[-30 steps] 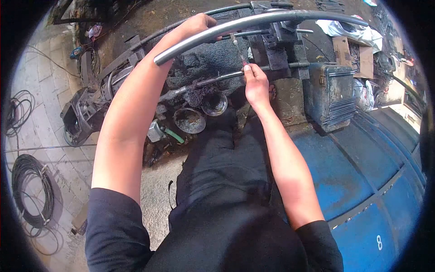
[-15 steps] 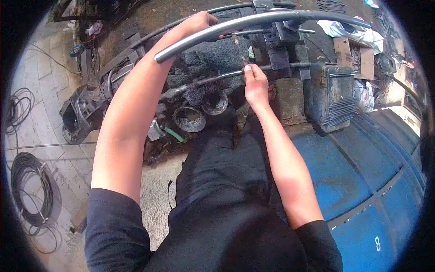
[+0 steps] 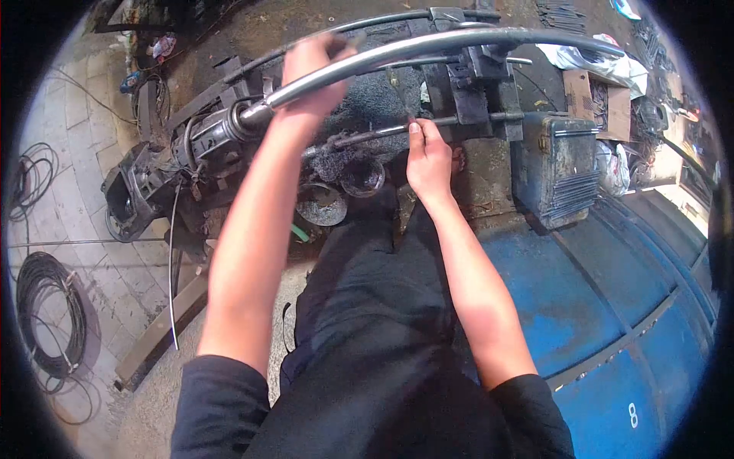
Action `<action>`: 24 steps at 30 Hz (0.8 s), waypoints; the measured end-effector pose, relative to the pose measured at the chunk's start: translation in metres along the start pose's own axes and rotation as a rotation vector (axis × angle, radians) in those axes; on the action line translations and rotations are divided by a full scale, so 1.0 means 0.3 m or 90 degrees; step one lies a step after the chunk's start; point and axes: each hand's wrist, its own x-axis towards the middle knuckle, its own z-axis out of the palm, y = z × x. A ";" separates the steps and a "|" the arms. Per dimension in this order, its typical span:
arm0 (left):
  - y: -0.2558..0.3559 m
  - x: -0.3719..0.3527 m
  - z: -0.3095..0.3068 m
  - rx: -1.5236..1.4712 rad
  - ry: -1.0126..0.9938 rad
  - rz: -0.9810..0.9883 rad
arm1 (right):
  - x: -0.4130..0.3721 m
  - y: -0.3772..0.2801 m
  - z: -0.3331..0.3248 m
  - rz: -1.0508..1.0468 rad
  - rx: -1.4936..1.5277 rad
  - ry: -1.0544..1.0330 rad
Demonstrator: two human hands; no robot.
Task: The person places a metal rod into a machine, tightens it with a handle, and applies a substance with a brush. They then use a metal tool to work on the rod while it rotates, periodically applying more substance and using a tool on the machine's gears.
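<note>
A long curved metal tube (image 3: 428, 46) arcs across the top of the machine. My left hand (image 3: 315, 70) is at its left part, with the tube passing in front of the palm. Its fingers are curled but smeared by motion, and what they hold, if anything, does not show clearly. My right hand (image 3: 430, 157) is closed, thumb up, around the near end of a thin rod-like tool (image 3: 397, 90) pointing away from me. Beneath the tool lies a dark, rough heap of metal shavings (image 3: 375, 99). A straight bar (image 3: 375, 135) runs just left of my right hand.
A clamp-like holder (image 3: 218, 138) is at the tube's left end; a dark bracket (image 3: 470, 88) is toward the right. Two round tins (image 3: 321, 205) sit below the bar. A grimy metal box (image 3: 556, 168) stands at right beside blue panels (image 3: 581, 283). Coiled cable (image 3: 50, 310) lies left.
My left hand has moved left along the tube and toward me, uncovering the holder at its left end. My right hand has shifted slightly left and down, still gripping the thin tool.
</note>
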 end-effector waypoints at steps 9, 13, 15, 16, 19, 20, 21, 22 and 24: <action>0.016 -0.536 0.081 -0.091 -0.168 -0.239 | 0.067 -0.109 0.016 -0.012 -0.160 -0.068; -0.027 -0.571 0.111 -0.073 -0.235 -0.192 | 0.056 -0.162 0.005 0.048 -0.180 -0.106; -0.025 -0.558 0.134 -0.064 -0.252 -0.168 | 0.064 -0.180 -0.006 0.056 -0.166 -0.107; -0.017 -0.549 0.151 -0.051 -0.269 -0.144 | 0.069 -0.184 -0.012 0.065 -0.149 -0.109; 0.020 -0.515 0.221 -0.069 -0.300 -0.073 | 0.082 -0.179 -0.026 0.042 -0.164 -0.138; 0.028 -0.508 0.250 -0.081 -0.307 -0.033 | 0.086 -0.193 -0.033 0.045 -0.182 -0.190; 0.032 -0.507 0.302 -0.046 -0.322 -0.028 | 0.102 -0.229 -0.050 0.069 -0.203 -0.202; 0.030 -0.507 0.355 -0.011 -0.339 -0.022 | 0.119 -0.234 -0.054 0.076 -0.189 -0.159; -0.007 -0.504 0.463 -0.017 -0.365 0.060 | 0.134 -0.214 -0.047 0.055 -0.249 -0.203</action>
